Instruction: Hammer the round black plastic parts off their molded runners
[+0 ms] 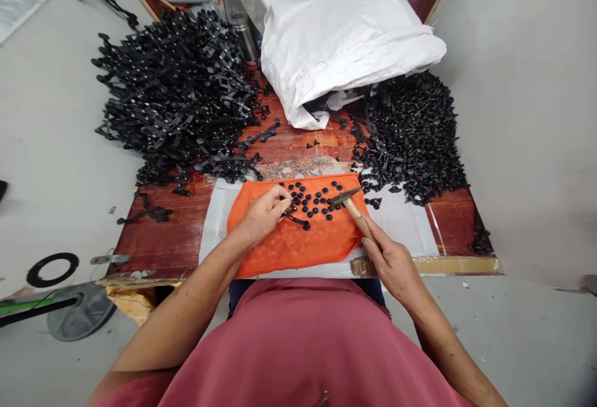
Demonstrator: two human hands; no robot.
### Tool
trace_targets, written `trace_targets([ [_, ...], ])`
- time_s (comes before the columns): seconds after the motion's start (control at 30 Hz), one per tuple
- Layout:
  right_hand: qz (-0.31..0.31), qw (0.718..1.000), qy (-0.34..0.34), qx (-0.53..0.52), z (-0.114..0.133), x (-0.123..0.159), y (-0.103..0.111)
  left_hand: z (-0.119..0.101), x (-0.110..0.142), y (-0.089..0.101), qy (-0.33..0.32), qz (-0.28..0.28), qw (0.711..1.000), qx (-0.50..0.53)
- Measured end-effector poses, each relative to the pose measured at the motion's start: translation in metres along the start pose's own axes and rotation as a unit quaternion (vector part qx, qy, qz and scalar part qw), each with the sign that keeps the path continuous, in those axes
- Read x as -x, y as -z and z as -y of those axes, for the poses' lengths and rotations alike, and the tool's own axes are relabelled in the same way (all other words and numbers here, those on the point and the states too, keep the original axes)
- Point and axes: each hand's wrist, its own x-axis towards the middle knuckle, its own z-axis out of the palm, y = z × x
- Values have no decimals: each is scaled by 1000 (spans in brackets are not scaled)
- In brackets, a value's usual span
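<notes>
Gripping a hammer (353, 210) (right hand (390, 261))

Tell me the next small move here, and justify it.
Probably use the left hand to settle the black strip over a disc before any hammer blow: that hand is at the strip, loose discs lie just beside it, and the right hand holds the hammer with its head over other discs.

Cloth (280, 251) is lying at the front middle of the surface (172, 242), round studs (316, 210) sitting on its far half, hammer (347, 195) pointing in over its right side. Strip heap (175, 96) is sitting left rear, peg heap (415, 139) right rear, sack (345, 33) reaching between them, flask (243, 30) standing between strip heap and sack.
</notes>
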Motion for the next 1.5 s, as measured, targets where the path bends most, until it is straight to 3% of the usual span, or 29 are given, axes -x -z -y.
trace_targets([
  [0.47,4,999,-2,36,3,0,1,15,-7,3,-27,-9,994,-108],
  [0.57,-6,996,19,92,15,-1,6,15,-9,3,-38,-13,989,-140],
  [0.73,12,983,109,147,50,-11,16,12,-8,5,-48,-18,986,-159],
  [0.9,7,973,158,167,72,-26,9,5,-6,6,-56,-17,980,-189],
  [1.03,44,961,155,225,73,-32,-1,8,-7,7,-47,-2,978,-204],
  [1.17,11,970,165,180,71,-32,-3,10,-8,7,-49,-9,977,-206],
  [1.3,38,958,152,239,70,-32,-4,8,-7,6,-50,-4,978,-202],
  [1.5,10,959,147,243,68,-36,-5,6,-7,6,-48,-7,977,-207],
])
